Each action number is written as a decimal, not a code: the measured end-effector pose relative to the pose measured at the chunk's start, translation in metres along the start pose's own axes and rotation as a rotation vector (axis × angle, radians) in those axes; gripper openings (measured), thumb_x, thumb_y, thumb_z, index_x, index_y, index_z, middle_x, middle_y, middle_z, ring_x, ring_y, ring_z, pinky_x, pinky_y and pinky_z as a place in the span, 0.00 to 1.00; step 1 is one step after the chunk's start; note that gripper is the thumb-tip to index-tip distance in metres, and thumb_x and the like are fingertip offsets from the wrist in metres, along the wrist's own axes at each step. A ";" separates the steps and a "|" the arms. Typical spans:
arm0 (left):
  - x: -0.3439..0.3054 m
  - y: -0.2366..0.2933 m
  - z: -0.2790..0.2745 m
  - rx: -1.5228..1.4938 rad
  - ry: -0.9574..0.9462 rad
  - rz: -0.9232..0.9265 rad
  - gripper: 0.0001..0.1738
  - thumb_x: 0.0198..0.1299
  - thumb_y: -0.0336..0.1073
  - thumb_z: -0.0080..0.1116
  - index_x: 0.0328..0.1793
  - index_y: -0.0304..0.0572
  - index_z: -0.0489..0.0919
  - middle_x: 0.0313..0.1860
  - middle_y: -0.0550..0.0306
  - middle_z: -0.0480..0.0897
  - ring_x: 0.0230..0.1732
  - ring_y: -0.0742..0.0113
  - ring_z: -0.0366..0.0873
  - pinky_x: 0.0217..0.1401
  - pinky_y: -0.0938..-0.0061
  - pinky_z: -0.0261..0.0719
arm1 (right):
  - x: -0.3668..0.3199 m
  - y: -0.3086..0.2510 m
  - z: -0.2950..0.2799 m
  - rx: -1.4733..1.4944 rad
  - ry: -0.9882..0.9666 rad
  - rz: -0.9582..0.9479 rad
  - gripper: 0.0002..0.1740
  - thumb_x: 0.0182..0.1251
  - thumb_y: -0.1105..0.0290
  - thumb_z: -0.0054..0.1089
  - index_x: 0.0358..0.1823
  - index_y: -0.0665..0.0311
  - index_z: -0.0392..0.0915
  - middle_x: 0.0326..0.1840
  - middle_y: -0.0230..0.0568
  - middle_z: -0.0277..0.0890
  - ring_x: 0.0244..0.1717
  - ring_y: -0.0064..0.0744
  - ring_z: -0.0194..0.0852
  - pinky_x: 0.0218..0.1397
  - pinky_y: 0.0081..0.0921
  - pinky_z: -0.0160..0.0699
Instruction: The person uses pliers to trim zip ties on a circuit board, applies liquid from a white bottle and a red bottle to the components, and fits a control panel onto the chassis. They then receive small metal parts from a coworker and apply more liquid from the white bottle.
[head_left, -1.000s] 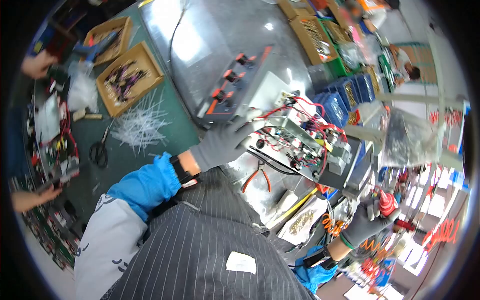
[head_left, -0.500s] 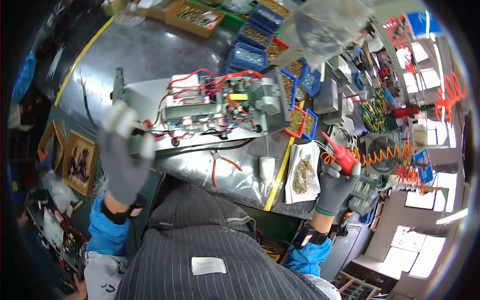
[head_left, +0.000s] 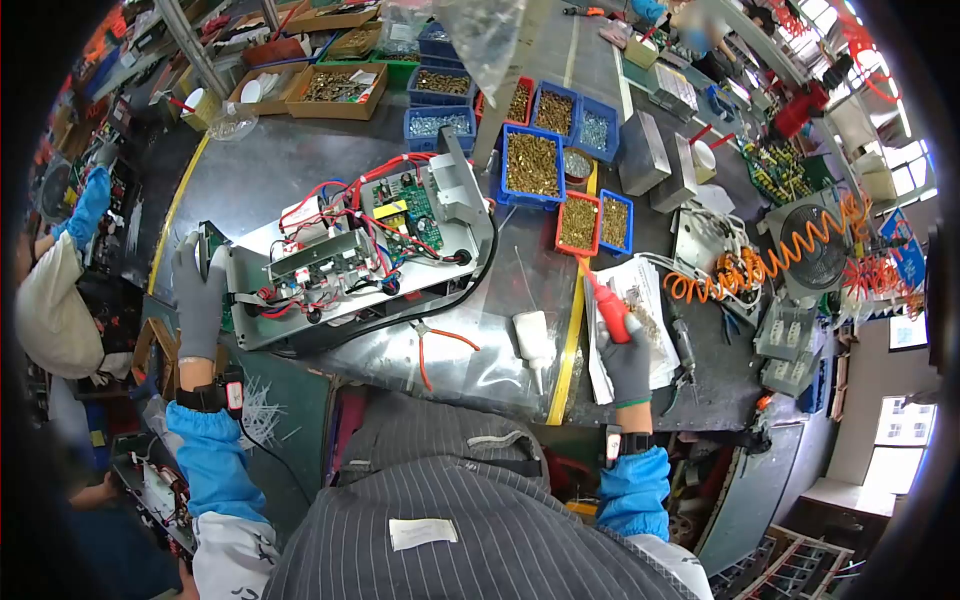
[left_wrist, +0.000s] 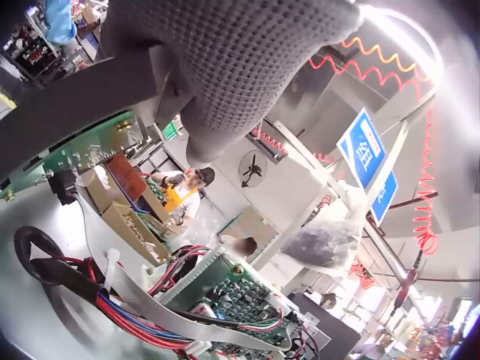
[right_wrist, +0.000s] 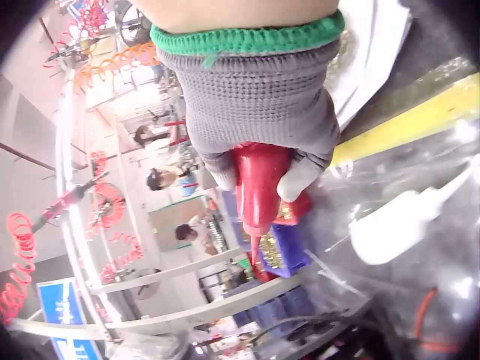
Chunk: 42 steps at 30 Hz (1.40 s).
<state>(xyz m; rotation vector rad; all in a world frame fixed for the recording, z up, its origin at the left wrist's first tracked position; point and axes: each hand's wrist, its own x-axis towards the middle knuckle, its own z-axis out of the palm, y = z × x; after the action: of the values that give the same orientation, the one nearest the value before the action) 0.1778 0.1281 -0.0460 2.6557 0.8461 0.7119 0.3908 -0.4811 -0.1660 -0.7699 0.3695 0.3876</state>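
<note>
Metal workbench [head_left: 250,160], blue bins [head_left: 530,202] beyond open chassis [head_left: 258,255], right hand [head_left: 627,362] gripping red bottle [head_left: 610,312], left hand [head_left: 199,310] gripping panel [left_wrist: 82,101]

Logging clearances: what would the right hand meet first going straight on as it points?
Probably the red bin, just past the bottle the right hand grips, though height is unclear.

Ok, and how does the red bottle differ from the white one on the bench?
The red bottle is gripped in the right hand; the white bottle lies on the bench. The red one's nozzle points away from the person, the white one's back towards them. Both have slim, tapering nozzles.
</note>
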 end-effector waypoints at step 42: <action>-0.015 0.000 -0.012 0.001 0.238 -0.082 0.30 0.69 0.52 0.57 0.67 0.37 0.73 0.61 0.37 0.76 0.62 0.40 0.75 0.65 0.54 0.73 | 0.014 0.009 0.142 -1.118 -0.289 -0.772 0.18 0.76 0.71 0.54 0.62 0.72 0.74 0.61 0.42 0.76 0.62 0.29 0.73 0.68 0.27 0.68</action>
<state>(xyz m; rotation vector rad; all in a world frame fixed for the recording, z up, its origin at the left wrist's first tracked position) 0.1612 0.1202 -0.0412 2.5537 1.0083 1.0200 0.4237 -0.3689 -0.0839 -1.8269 -0.4902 -0.0769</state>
